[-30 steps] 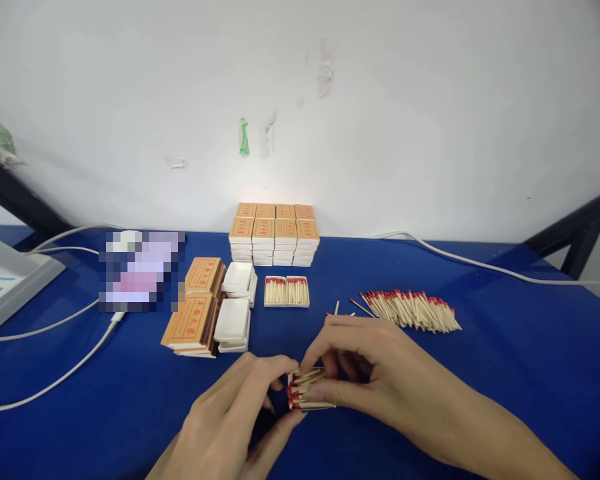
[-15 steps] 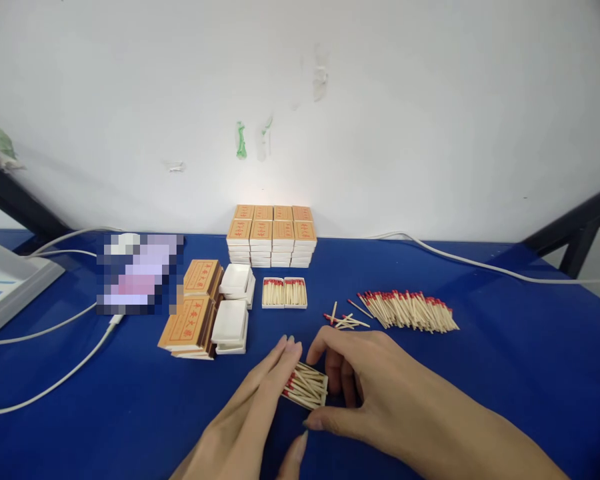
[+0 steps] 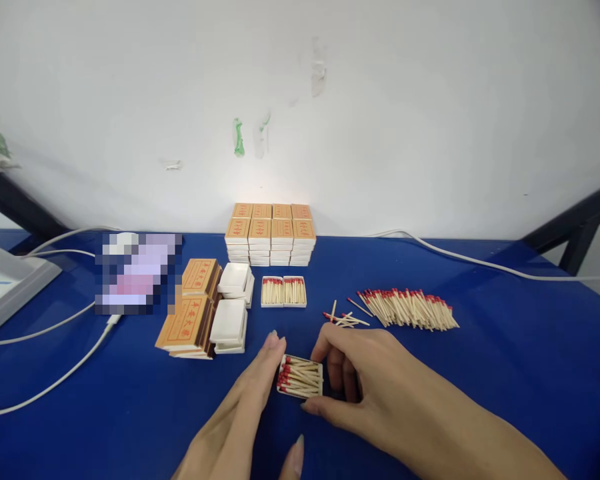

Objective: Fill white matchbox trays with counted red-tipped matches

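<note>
A white matchbox tray (image 3: 279,387) lies on the blue table, filled with red-headed matches (image 3: 303,377) on their sides. My right hand (image 3: 365,380) curls around the tray's right end, thumb at the near corner and index finger at the far corner. Beside the tray's left end, my left hand (image 3: 247,393) has its fingers stretched out and its thumb apart. Its fingertips are close to the tray edge; I cannot tell whether they touch. Two more filled trays (image 3: 283,305) stand side by side farther back.
A match pile (image 3: 410,310) lies at right, with a few loose matches (image 3: 347,320) near it. Orange matchbox sleeves (image 3: 190,320) and white trays (image 3: 229,323) are stacked at left. Finished-looking matchboxes (image 3: 270,233) stand by the wall. White cables (image 3: 75,373) cross the table.
My left hand has drawn back left from over the tray, uncovering the match heads. The tray now sits straighter and slightly farther from me. My right hand stays at its right end.
</note>
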Motion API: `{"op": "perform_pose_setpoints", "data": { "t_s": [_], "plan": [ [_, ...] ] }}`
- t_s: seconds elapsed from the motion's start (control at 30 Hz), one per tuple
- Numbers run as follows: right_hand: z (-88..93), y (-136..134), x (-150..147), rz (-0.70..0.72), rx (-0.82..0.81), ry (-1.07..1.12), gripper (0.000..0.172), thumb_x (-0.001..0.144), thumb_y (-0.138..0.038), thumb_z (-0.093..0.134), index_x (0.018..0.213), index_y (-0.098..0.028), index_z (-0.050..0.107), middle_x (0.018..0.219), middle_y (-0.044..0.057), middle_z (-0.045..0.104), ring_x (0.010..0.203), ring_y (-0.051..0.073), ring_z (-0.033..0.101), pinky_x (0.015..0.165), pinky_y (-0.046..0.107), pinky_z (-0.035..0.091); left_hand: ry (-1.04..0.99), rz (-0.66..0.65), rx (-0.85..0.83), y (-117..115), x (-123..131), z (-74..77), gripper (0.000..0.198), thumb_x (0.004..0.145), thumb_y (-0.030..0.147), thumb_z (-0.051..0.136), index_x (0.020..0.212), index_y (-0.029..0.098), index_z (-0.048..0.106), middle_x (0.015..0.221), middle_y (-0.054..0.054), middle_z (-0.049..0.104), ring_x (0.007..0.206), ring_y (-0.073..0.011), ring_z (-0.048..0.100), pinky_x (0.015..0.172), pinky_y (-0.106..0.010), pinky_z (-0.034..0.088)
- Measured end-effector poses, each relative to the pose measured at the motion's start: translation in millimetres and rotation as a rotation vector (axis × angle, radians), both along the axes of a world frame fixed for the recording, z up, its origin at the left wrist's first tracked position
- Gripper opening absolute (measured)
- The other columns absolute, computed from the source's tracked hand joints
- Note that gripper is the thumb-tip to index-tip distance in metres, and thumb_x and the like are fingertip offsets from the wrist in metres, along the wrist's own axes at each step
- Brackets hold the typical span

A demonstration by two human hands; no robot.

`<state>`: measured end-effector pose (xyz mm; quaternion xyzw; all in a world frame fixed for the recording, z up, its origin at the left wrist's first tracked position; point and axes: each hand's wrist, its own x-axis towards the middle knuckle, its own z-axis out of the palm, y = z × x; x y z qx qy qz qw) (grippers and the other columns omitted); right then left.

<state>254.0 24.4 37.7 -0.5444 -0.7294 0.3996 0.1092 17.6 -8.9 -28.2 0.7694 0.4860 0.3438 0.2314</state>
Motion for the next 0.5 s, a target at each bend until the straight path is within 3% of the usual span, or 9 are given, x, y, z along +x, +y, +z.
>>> {"op": "perform_pose_setpoints", "data": {
  "t_s": [0.23,0.5],
  "plan": [
    [6.8,0,-12,-0.04,0.007,-0.056,0.023,0.094,-0.032,0.084,0.093,-0.027,0.062,0.086,0.0,0.074,0.075,0.02,0.066,0.061,0.033,0.04,0.004,-0.002,-0.02,7,4,-14.0,0.063,0.12,0.017,0.055,0.174,0.047,0.044,0.149,-0.001,0.08,0.138,-0.0269,0.076,0.105,-0.044,0.076],
    [6.5,1,-13,-0.038,0.005,-0.053,0.026,0.095,-0.031,0.085,0.092,-0.027,0.06,0.085,0.0,0.075,0.075,0.02,0.066,0.061,0.032,0.04,0.032,-0.002,0.006,8,7,-10.2,0.064,0.118,0.018,0.062,0.172,0.048,0.048,0.146,0.001,0.081,0.133,-0.0269,0.08,0.099,-0.041,0.078]
  ]
}}
